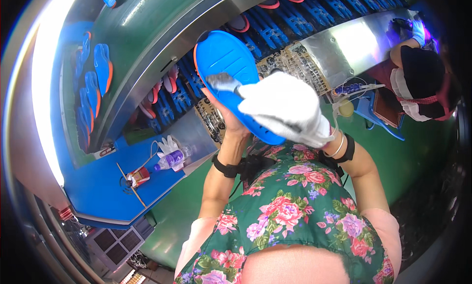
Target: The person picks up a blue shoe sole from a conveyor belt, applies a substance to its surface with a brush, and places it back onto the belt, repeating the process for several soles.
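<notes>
A blue shoe sole [223, 50] with an orange edge is tilted up in front of me, its grooved face toward me. My left hand [227, 116], bare, grips it from behind along its left side, and most of the fingers are hidden by the sole. My right hand [282, 104], in a white glove, is closed around a brush. The brush's greyish bristles [222, 81] lie over the sole's face, seemingly touching it. Glove and wrist cover the sole's lower right part.
Left, a green conveyor [142, 26] carries several blue-and-orange soles [102, 68]. Blue racks [300, 23] holding pink-edged pieces run behind my hands. A blue table [98, 178] bears a purple-labelled bottle [171, 159], a white glove [168, 145] and a red container [137, 177]. Another person [423, 82] works at far right.
</notes>
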`<state>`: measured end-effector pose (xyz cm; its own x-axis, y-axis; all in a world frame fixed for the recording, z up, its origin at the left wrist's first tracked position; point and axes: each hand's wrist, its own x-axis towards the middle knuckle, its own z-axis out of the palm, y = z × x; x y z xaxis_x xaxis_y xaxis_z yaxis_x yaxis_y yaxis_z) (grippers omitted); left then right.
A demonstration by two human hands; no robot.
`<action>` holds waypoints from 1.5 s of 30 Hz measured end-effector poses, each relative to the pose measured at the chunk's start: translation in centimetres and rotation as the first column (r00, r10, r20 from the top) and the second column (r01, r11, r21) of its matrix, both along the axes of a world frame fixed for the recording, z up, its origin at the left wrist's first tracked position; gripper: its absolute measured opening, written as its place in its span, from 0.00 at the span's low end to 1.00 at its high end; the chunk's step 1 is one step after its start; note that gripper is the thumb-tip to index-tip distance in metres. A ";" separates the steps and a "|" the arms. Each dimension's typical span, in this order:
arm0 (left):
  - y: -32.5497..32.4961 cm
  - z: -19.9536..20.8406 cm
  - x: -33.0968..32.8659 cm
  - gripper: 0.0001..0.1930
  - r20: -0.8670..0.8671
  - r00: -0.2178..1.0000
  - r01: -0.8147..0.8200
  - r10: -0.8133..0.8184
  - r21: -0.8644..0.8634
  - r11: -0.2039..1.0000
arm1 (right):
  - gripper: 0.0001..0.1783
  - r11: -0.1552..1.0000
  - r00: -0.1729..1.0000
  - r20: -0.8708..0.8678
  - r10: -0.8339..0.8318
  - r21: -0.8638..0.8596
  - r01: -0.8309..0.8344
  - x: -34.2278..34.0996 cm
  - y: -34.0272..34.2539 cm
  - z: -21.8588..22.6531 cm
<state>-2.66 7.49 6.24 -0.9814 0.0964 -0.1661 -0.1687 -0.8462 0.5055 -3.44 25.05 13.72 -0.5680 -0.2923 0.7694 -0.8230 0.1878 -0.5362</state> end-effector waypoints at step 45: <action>-2.7 -0.7 -5.5 0.61 -0.034 0.878 0.479 -0.478 0.087 0.873 | 0.17 0.958 0.922 0.273 0.274 0.010 -0.287 5.2 3.3 -3.3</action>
<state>-8.14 4.82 5.53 -0.8130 0.5690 -0.1239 -0.5598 -0.7050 0.4354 1.72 28.33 10.38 -0.6390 -0.5030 0.5820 -0.6739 0.0014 -0.7388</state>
